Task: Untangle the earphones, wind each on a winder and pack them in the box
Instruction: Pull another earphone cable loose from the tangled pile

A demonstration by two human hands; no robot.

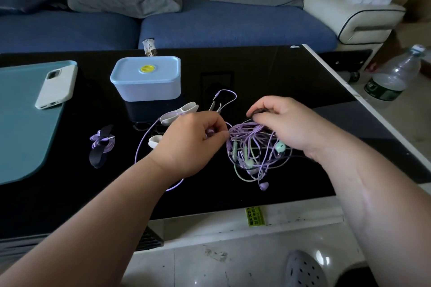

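A knot of purple and green earphone cables (253,147) lies on the black table (268,72). My left hand (189,142) pinches a purple earbud and cable at the knot's left side. My right hand (291,121) grips the top of the tangle together with a dark cable. One purple cable loops away toward a white winder (179,113). A second white winder (155,141) lies beside my left hand. A dark winder (101,144) wrapped with purple earphones lies to the left. The pale blue box (145,78) stands shut behind.
A white phone (56,86) rests on a teal mat (21,123) at the left. Black rings (142,126) lie near the winders. A plastic bottle (391,77) stands on the floor at the right. A blue sofa (210,25) runs behind the table.
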